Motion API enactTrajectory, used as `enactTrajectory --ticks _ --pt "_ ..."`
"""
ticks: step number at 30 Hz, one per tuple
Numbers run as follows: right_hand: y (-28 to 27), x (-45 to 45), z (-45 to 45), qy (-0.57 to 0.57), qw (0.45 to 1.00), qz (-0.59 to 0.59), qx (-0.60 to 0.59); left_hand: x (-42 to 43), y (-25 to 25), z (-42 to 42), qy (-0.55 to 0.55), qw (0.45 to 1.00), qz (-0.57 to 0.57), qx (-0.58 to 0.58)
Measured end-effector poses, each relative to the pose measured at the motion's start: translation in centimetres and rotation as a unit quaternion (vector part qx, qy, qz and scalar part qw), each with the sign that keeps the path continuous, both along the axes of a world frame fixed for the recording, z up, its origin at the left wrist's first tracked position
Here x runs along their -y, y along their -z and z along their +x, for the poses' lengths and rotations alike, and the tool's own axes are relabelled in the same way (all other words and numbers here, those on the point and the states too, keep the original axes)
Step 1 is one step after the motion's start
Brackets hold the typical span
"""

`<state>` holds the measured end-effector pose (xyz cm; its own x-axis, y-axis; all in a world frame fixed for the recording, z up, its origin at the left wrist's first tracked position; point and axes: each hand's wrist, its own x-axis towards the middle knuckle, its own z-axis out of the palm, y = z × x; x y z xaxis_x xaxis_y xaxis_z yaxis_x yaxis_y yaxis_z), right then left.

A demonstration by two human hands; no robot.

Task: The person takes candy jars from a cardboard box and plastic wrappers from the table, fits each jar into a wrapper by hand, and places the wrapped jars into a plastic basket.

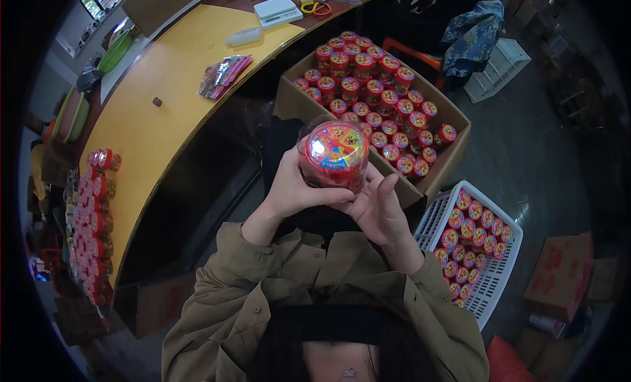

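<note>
In the middle of the head view, a round plastic jar (336,152) with a red-rimmed, brightly coloured lid is held up in front of my chest. Clear film stands loosely around its top. My left hand (299,185) wraps the jar's left side, thumb across the front. My right hand (381,208) supports it from the lower right, its thumb raised away from the jar. Just beyond, a large open cardboard box (453,155) holds many similar red-lidded jars (388,99). The jar's underside is hidden by my hands.
A white plastic basket (506,277) of jars stands at my right. The curved yellow table (151,139) carries several jars (92,224), colourful flat packets (223,76), a white bottle (244,37), a scale (277,12) and scissors (317,8). Cardboard boxes (559,277) sit far right.
</note>
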<state>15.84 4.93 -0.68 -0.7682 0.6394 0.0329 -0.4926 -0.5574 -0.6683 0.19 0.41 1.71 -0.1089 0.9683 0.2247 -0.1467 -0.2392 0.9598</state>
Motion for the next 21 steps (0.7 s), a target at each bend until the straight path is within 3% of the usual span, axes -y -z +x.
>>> enactTrajectory --ticks 1,3,6,11,18,21 --pt "0.2 -0.2 0.6 -0.006 1.000 -0.004 -0.008 -0.3 0.7 -0.2 -0.038 0.989 0.033 -0.141" --pt "0.2 0.2 1.0 0.021 0.999 -0.029 -0.014 -0.5 0.8 0.7 -0.069 0.968 0.058 -0.233" --pt "0.3 0.3 1.6 0.032 0.997 -0.042 0.053 -0.6 2.5 1.2 -0.050 0.967 0.051 -0.245" --pt "0.7 0.1 2.6 0.044 0.991 -0.113 0.056 -0.6 3.8 2.1 -0.025 0.966 0.041 -0.254" --pt "1.3 0.1 3.5 0.036 0.989 -0.121 0.080 -0.4 4.9 3.9 -0.068 0.981 0.013 -0.183" --pt "3.0 0.6 6.2 0.069 0.985 -0.108 0.118 0.0 6.8 4.8 -0.020 0.958 0.007 -0.287"
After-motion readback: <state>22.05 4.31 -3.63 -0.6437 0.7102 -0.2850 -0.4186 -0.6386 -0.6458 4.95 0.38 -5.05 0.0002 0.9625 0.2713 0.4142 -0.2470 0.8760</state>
